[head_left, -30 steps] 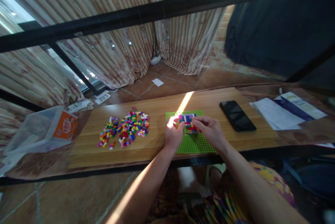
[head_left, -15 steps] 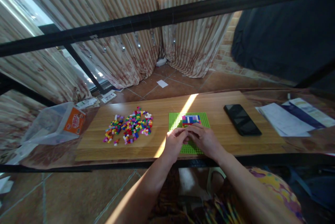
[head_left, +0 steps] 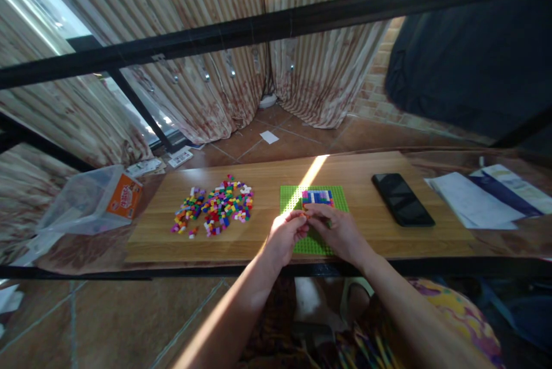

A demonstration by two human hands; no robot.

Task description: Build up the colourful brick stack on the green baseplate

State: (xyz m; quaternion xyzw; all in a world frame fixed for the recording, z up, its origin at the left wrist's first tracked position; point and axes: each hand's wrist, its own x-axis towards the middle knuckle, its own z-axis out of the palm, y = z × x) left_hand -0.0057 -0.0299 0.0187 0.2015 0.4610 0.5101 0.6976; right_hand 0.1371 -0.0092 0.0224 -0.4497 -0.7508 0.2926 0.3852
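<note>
A green studded baseplate [head_left: 340,199] lies on the wooden board, partly covered by my hands. On it sits a block of built-up toy bricks [head_left: 318,196] in blue, white, pink and red, its near side hidden by my right fingers. My left hand [head_left: 284,234] is closed in a pinch at the plate's near left part, with a small orange brick [head_left: 303,215] at its fingertips. My right hand [head_left: 340,233] comes in from the right, its fingertips closed and meeting the left ones at that piece. The exact grip is too small to make out.
Loose coloured bricks [head_left: 226,205] lie in a spread pile on the board's left. A clear plastic box [head_left: 81,202] with an orange label stands beyond the left end. To the right are a black phone [head_left: 402,199] and papers [head_left: 470,199]. A dark rail [head_left: 241,33] crosses ahead.
The view has shifted slightly. My fingertips have parted a little, so the orange brick between them shows more. The hands stay over the same part of the baseplate.
</note>
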